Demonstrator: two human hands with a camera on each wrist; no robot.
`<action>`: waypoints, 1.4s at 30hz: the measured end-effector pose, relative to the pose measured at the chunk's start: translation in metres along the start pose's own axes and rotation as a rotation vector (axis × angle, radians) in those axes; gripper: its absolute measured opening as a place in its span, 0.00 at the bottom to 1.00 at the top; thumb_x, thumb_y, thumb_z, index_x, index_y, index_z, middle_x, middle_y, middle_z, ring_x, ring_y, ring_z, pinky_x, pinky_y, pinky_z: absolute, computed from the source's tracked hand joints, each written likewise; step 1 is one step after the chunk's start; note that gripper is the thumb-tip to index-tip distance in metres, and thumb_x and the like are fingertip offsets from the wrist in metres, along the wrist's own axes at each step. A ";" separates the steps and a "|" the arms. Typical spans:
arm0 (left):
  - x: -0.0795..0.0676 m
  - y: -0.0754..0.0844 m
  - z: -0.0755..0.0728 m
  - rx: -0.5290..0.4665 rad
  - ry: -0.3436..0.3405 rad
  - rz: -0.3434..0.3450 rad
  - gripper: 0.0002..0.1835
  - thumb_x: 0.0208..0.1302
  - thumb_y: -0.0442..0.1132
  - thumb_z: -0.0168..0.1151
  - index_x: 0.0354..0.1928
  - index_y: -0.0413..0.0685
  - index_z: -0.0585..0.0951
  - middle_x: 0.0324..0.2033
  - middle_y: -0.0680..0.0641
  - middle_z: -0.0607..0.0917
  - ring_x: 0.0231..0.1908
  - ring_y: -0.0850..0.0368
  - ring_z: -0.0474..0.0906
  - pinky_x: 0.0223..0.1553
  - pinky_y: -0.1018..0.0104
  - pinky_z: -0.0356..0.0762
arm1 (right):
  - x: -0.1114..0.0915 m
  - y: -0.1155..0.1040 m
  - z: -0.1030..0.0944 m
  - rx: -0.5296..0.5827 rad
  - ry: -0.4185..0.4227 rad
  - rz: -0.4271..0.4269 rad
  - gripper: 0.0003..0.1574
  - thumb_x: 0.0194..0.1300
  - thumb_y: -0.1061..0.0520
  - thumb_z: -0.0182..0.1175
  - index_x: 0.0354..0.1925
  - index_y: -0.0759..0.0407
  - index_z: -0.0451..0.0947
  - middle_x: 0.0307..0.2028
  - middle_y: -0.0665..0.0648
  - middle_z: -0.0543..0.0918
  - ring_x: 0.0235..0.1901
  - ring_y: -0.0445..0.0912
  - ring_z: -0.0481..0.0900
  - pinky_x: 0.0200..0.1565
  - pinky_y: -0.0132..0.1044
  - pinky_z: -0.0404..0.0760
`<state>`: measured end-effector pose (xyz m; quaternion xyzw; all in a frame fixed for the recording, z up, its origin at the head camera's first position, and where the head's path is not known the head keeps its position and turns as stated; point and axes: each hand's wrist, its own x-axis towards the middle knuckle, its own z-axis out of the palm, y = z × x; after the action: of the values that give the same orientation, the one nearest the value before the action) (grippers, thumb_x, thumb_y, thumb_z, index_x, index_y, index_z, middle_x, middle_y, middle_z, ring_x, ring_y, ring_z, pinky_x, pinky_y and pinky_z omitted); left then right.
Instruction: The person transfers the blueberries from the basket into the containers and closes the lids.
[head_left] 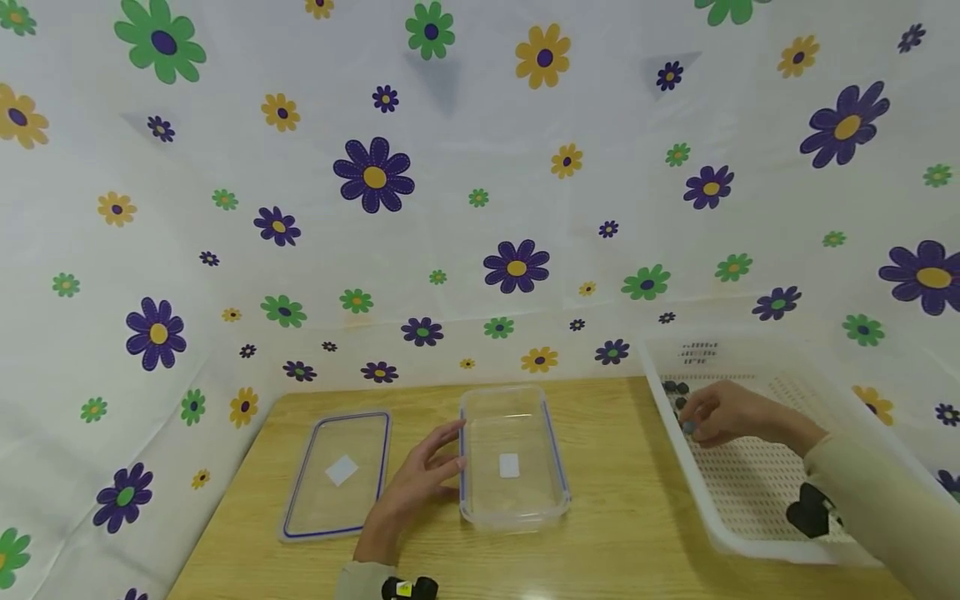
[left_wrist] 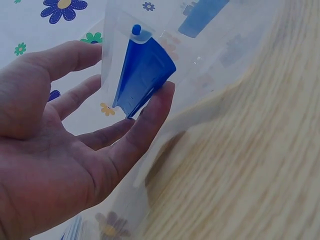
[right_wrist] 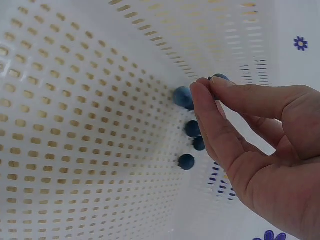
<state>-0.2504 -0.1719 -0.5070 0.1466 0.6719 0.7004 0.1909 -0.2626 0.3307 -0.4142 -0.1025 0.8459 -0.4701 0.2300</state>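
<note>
My right hand [head_left: 726, 414] reaches into the white perforated basket [head_left: 693, 492], near its left wall. In the right wrist view, thumb and fingers pinch a blueberry [right_wrist: 220, 78], partly hidden by the fingertips. More blueberries [right_wrist: 186, 161] lie in the basket below that hand. A clear rectangular container [head_left: 517, 508], with blue along its long sides, stands without a lid on the table. My left hand [head_left: 420, 473] rests against its left side, fingers loosely extended. The left wrist view has those fingers around a blue side flap [left_wrist: 145, 72] of the container.
A clear lid [head_left: 322, 500] with a blue rim and a white label lies flat to the left of the container. The wooden table [head_left: 607, 550] carries everything. A white flowered sheet [head_left: 465, 242] hangs behind and at the sides.
</note>
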 end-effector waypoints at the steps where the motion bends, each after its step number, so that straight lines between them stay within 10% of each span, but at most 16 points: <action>1: -0.001 -0.001 -0.001 0.001 0.004 -0.003 0.35 0.76 0.32 0.58 0.80 0.48 0.58 0.78 0.38 0.56 0.67 0.32 0.70 0.50 0.44 0.83 | 0.000 -0.002 -0.001 0.005 -0.001 -0.012 0.18 0.62 0.69 0.64 0.49 0.79 0.78 0.44 0.65 0.83 0.41 0.53 0.84 0.46 0.47 0.87; 16: -0.003 -0.003 -0.008 -0.003 0.029 -0.001 0.35 0.76 0.34 0.59 0.80 0.51 0.59 0.78 0.40 0.57 0.64 0.34 0.73 0.50 0.43 0.84 | -0.011 -0.059 0.003 -0.009 0.177 -0.144 0.26 0.69 0.58 0.66 0.59 0.73 0.75 0.54 0.67 0.79 0.48 0.50 0.84 0.50 0.43 0.86; 28: 0.001 -0.006 -0.005 -0.013 0.022 0.002 0.35 0.76 0.36 0.60 0.79 0.53 0.60 0.78 0.42 0.57 0.61 0.36 0.76 0.51 0.44 0.83 | -0.021 -0.105 0.060 0.144 0.372 -0.355 0.24 0.71 0.58 0.67 0.59 0.71 0.76 0.50 0.66 0.84 0.45 0.49 0.89 0.49 0.36 0.85; 42: -0.001 -0.011 -0.002 -0.028 0.023 -0.015 0.34 0.76 0.38 0.60 0.80 0.56 0.60 0.78 0.39 0.58 0.60 0.37 0.77 0.49 0.43 0.84 | -0.009 -0.107 0.122 0.404 0.456 -0.546 0.17 0.71 0.65 0.64 0.55 0.72 0.76 0.47 0.60 0.84 0.44 0.50 0.89 0.50 0.41 0.85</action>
<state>-0.2500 -0.1739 -0.5184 0.1309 0.6652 0.7100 0.1905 -0.1998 0.1851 -0.3766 -0.1694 0.7075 -0.6813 -0.0813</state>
